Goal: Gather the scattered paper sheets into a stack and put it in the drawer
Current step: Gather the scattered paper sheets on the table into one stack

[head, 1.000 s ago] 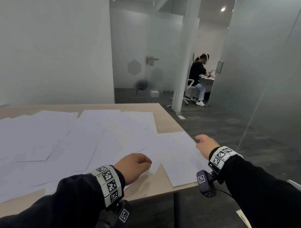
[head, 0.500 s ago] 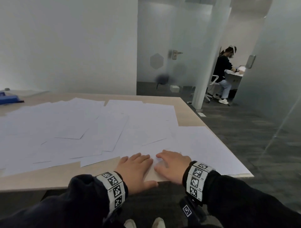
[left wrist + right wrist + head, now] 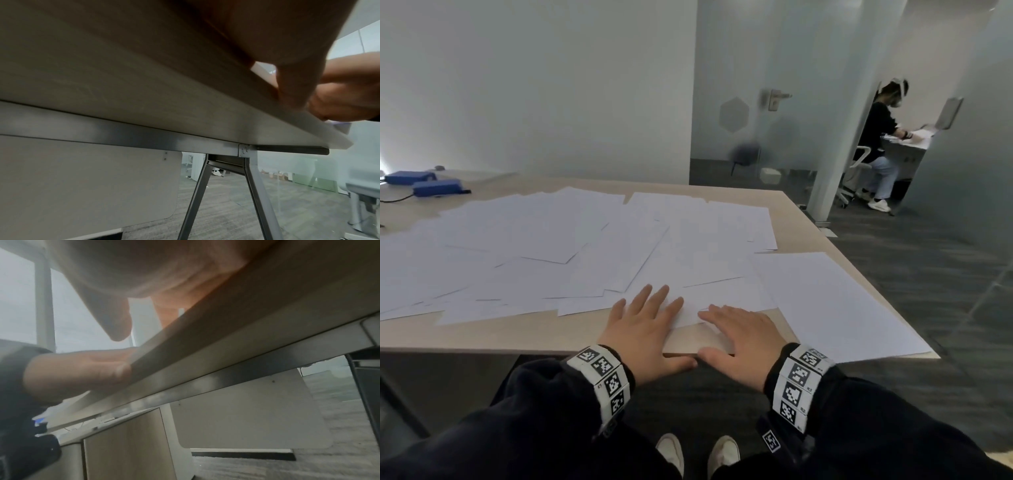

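Observation:
Several white paper sheets lie scattered and overlapping across the wooden table. One sheet lies apart at the right corner. My left hand rests flat at the table's front edge, its straight fingers on the corner of a near sheet. My right hand lies flat beside it, fingers on the same sheet. Both thumbs hang over the edge. Both wrist views look up at the table's underside, with my left thumb and my right thumb at the edge. The drawer is not in sight.
Two blue boxes with a cable sit at the far left of the table. A seated person works at another desk behind the frosted glass door. Metal table legs and a cabinet panel stand under the table.
Both hands came together at the front edge and flattened onto the near sheet. Over the last half second my left fingers slid a little further onto the paper.

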Available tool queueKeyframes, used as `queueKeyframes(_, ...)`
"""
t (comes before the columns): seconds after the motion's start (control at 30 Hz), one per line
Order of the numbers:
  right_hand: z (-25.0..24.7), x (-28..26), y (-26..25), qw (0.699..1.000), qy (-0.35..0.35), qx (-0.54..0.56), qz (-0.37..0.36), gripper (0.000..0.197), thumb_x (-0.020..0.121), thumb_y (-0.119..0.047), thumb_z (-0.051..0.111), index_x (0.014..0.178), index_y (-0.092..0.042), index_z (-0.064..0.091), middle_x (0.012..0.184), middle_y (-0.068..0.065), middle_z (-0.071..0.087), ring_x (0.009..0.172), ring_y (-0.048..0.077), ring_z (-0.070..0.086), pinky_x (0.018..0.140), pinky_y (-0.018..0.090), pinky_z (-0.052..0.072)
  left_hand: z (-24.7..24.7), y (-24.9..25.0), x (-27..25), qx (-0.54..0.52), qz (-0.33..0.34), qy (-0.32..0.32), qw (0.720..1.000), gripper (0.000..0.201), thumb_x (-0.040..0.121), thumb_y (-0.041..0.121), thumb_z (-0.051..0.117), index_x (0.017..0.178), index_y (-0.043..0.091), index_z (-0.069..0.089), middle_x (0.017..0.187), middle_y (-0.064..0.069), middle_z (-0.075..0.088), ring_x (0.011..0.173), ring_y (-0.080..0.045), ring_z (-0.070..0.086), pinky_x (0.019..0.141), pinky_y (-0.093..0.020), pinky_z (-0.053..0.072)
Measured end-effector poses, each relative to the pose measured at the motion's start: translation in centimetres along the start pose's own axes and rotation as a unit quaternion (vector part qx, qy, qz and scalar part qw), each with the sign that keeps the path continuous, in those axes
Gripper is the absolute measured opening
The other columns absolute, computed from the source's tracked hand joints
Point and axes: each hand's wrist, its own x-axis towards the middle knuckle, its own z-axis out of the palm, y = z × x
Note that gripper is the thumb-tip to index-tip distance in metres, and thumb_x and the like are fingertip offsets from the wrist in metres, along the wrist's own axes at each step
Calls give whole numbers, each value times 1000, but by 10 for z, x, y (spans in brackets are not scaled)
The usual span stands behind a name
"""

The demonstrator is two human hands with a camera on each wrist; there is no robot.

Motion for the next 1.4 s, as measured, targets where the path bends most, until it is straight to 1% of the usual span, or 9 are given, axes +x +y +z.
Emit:
queueKeyframes(0.2,-1,2,2,998,4,-13,67,75,85,-75,28,151,-43,15,165,-4,11,152,19,7,122,47,9,0,1,-2,0,2,-4,1000,102,68,95,28,153,45,-1,165,10,8,153,-19,4,120,-56,7)
queueKeyframes(0.33,-4,0,7,998,-9,63,17,66,92,-66,33,151,-47,12,165,-9,10,152,10,7,124,42,3,-2,11,1,1,41,11,999,94,77,80,36,153,42,-3,166,7,-10,153,-21,-9,120,-56,6)
queueKeyframes(0.43,-6,-3,11,989,44,141,21,59,97,-55,39,151,-41,21,163,-11,18,149,6,16,123,35,11,-4,37,12,-15,97,6,995,91,81,65,41,156,36,-3,166,9,-11,153,-19,-10,121,-54,7)
queueKeyframes(0.57,-4,3,19,972,95,201,70,59,95,-61,32,150,-40,27,162,-9,21,148,7,20,122,43,19,3,56,21,-8,126,-13,992,90,81,65,39,156,34,1,166,10,2,153,-20,1,120,-56,9)
queueKeyframes(0.87,-19,19,45,934,108,316,129,49,99,-53,40,144,-34,40,155,-9,35,137,11,38,108,25,28,2,30,9,11,84,0,996,81,80,66,41,151,35,18,163,12,14,152,-20,11,117,-59,15)
queueKeyframes(1.0,-15,21,40,978,63,167,111,59,95,-63,36,147,-36,35,160,-11,26,145,11,30,118,38,23,1,18,1,7,61,32,998,70,76,66,43,136,32,33,160,4,19,151,-21,11,117,-56,19)
queueKeyframes(1.13,-6,22,32,998,-27,-8,48,78,81,-81,27,150,-44,24,163,-15,13,151,11,12,121,52,9,3,6,-2,-11,2,25,1000,91,71,75,43,148,34,15,166,-1,0,153,-27,-1,121,-56,10)
queueKeyframes(1.3,-6,17,31,998,30,-33,32,86,70,-88,31,143,-44,36,152,-19,34,141,10,31,114,44,26,2,1,-7,4,-13,37,999,101,73,80,41,155,31,6,161,7,22,148,-22,21,117,-50,21)
queueKeyframes(1.4,-6,15,30,998,4,-56,24,101,60,-98,28,147,-47,27,159,-16,20,148,13,18,117,46,19,-1,-2,-11,17,8,58,998,90,77,74,43,152,31,21,151,9,36,137,-20,34,110,-45,30)
